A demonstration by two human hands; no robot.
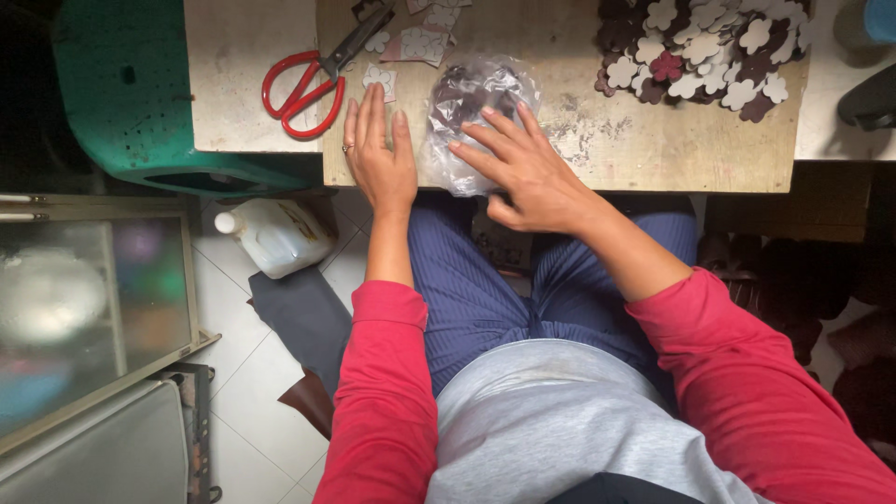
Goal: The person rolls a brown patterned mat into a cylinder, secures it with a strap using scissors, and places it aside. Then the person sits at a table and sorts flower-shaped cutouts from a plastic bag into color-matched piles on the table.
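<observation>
Head cam: left hand [380,157] lies flat and open on the table [644,149] edge, steadying. Right hand [523,168] presses spread fingers on the clear plastic bag [476,112], pinning it, no closed grip. Red scissors [313,79] nearby.

A crumpled clear plastic bag [476,117] holding dark flower-shaped cutouts is lying flat at the upper centre of the frame, overhanging the near edge of a worn wooden board.
</observation>
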